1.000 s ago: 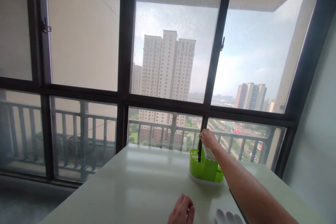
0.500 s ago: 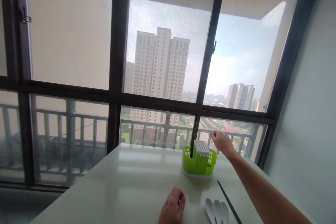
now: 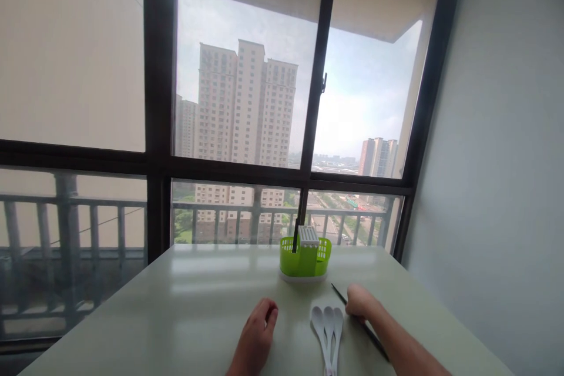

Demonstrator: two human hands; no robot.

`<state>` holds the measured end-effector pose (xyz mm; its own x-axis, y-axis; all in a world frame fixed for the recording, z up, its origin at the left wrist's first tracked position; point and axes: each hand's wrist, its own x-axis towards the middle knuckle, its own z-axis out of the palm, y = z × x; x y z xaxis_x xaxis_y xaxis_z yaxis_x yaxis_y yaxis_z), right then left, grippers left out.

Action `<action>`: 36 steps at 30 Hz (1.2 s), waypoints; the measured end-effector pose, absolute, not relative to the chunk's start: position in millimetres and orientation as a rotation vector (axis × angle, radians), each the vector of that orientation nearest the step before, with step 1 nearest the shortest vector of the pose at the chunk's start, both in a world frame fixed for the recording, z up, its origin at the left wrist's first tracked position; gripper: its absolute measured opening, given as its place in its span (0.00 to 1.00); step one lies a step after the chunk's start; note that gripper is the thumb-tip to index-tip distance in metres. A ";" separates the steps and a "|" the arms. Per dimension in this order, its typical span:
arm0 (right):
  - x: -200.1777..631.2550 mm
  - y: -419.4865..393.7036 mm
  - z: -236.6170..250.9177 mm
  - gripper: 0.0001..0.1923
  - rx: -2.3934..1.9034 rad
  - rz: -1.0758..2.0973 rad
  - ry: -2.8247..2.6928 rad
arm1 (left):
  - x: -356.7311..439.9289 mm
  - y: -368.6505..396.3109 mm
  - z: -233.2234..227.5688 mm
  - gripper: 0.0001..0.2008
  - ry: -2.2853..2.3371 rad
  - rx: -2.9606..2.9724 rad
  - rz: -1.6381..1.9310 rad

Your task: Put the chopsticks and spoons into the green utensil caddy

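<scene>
- The step in hand looks like the picking up of a black chopstick (image 3: 359,323) from the pale table (image 3: 176,317), low and right of the middle of the frame.
- The right hand (image 3: 358,301) is laid on the chopstick. The fingers are curled down over it, but whether they are closed on it cannot be told, since the fingertips are hidden.
- The left hand (image 3: 259,324) is rested on the table at the bottom middle, with loose, half-bent fingers and nothing held.
- Three white spoons (image 3: 327,329) are lain side by side between the two hands, just beside the right hand.
- A green holder (image 3: 305,258) is stood further up the table, near the middle of the frame, by the window (image 3: 247,100).
- One dark stick (image 3: 296,234) is already stood upright in the left side of the holder, next to a white grid part (image 3: 308,235).
- For the next move, a firm pinch on the thin chopstick is called for, so it is not slipped on the smooth top.
- After that, a reach up the frame to the holder is likely needed, with the stick tipped upright.
</scene>
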<state>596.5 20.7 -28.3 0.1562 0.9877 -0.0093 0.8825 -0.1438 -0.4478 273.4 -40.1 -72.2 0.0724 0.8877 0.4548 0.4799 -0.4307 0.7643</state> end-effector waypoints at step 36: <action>464.2 9.3 32.1 0.19 -0.984 0.991 -1.731 | 282.2 -36.9 -93.1 0.08 1.227 2.011 1.029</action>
